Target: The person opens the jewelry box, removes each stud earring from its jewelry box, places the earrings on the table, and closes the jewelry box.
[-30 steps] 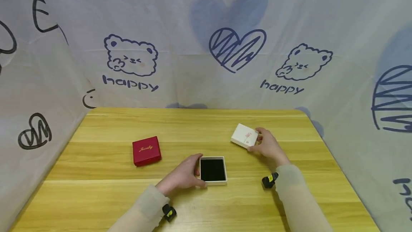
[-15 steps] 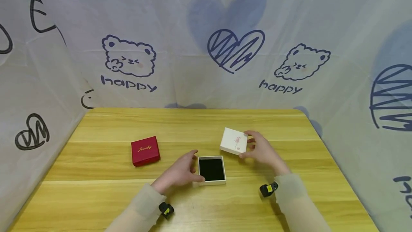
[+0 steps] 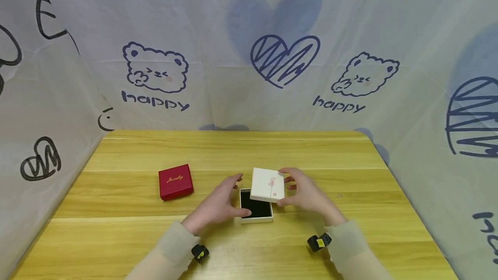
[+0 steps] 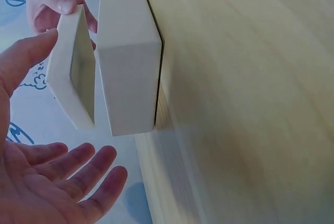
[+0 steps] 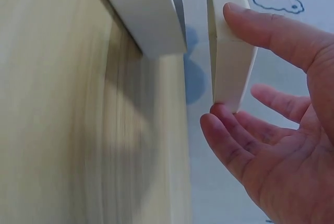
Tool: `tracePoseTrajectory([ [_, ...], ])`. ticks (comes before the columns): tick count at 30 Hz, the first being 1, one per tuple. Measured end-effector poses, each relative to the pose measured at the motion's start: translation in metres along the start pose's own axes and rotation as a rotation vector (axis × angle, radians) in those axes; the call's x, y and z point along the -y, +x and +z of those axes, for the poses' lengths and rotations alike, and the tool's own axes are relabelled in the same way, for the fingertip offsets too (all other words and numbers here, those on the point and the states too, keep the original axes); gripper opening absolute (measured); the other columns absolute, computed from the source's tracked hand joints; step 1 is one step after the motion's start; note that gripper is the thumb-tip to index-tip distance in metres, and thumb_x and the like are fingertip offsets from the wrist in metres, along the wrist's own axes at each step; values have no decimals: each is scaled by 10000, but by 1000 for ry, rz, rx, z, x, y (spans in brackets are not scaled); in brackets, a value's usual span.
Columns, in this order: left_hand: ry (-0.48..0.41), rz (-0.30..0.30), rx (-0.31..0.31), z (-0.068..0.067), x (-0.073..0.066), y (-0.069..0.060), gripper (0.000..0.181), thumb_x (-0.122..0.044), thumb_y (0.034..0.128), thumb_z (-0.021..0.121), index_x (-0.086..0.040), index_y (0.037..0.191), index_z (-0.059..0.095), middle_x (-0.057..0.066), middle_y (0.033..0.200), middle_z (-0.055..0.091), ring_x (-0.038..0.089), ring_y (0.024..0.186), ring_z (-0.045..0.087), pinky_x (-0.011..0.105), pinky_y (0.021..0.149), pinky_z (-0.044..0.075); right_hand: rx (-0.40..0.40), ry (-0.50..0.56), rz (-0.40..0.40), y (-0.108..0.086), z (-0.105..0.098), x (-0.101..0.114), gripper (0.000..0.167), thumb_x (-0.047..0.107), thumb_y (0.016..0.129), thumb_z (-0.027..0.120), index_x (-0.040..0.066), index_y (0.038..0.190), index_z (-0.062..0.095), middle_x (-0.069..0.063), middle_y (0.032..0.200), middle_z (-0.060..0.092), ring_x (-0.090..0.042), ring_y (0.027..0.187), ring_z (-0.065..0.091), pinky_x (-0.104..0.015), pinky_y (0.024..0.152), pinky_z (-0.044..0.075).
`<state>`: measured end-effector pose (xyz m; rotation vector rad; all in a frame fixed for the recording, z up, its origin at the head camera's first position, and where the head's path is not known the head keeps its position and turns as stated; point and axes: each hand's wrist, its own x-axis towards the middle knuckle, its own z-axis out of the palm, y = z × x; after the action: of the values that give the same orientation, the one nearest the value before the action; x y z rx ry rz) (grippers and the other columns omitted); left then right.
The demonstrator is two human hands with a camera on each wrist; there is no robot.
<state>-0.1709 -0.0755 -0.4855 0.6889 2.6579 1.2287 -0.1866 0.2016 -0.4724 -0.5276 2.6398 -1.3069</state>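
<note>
A white lid with a pink flower print [image 3: 267, 184] is pinched by its right side in my right hand [image 3: 305, 192], raised and partly over the white box base [image 3: 256, 220] with a black lining. In the left wrist view the lid [image 4: 65, 67] hangs apart from the base [image 4: 130, 62]. My left hand [image 3: 214, 205] is spread at the base's left side, its thumb by the lining; in its wrist view the fingers [image 4: 86, 169] are relaxed and hold nothing. The right wrist view shows thumb and fingertips of my right hand [image 5: 292, 125] on the lid [image 5: 232, 67].
A closed red box with gold lettering [image 3: 176, 181] lies on the wooden table [image 3: 128, 237], left of the white base. A white cloth with blue drawings [image 3: 221, 20] hangs behind the table and along its sides.
My right hand has carried the white lid leftward and nearer, from right of the base to partly over it. My left hand's fingers have shifted slightly away from the base's far corner.
</note>
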Motion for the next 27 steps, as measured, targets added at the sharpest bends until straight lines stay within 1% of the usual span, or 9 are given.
tracePoseTrajectory([
  [5,2,26,-2,1,-2,-2,1050,-311,730,880,-20,1528,262,164,1503,375,346,1283,467,507,1019,401,28,6,-80,-4,5,6,837,58,686,893,31,1400,458,-142,1351,485,-333,1134,535,-466,929,487],
  [10,24,47,-1,1,-4,-5,1051,-319,736,875,-20,1530,256,159,1523,347,334,1294,455,499,1012,409,60,9,-130,-9,9,12,825,68,689,894,29,1389,459,-133,1362,475,-326,1134,537,-437,930,489],
  [12,31,57,-1,0,-5,-6,1036,-306,743,872,-13,1526,260,163,1518,352,333,1287,461,498,1008,414,70,11,-143,-10,10,15,826,64,692,892,23,1392,455,-137,1366,472,-333,1132,537,-449,927,489],
  [19,49,74,8,-4,-9,-11,1004,-250,753,866,-3,1522,269,167,1506,368,344,1301,442,509,1031,389,84,4,-170,-15,13,20,820,37,689,886,23,1386,455,-130,1369,476,-339,1129,533,-470,917,489],
  [23,43,75,20,-6,-10,-12,993,-227,747,870,-8,1519,284,172,1475,404,351,1255,482,505,1020,400,90,0,-174,-15,15,20,821,37,685,889,24,1383,456,-126,1368,477,-341,1134,532,-476,916,489],
  [27,55,66,27,-6,-9,-13,988,-228,741,874,7,1509,299,172,1463,414,341,1232,501,502,1013,409,95,-9,-170,-15,19,19,814,43,690,887,24,1383,459,-129,1369,476,-344,1147,531,-480,916,487],
])
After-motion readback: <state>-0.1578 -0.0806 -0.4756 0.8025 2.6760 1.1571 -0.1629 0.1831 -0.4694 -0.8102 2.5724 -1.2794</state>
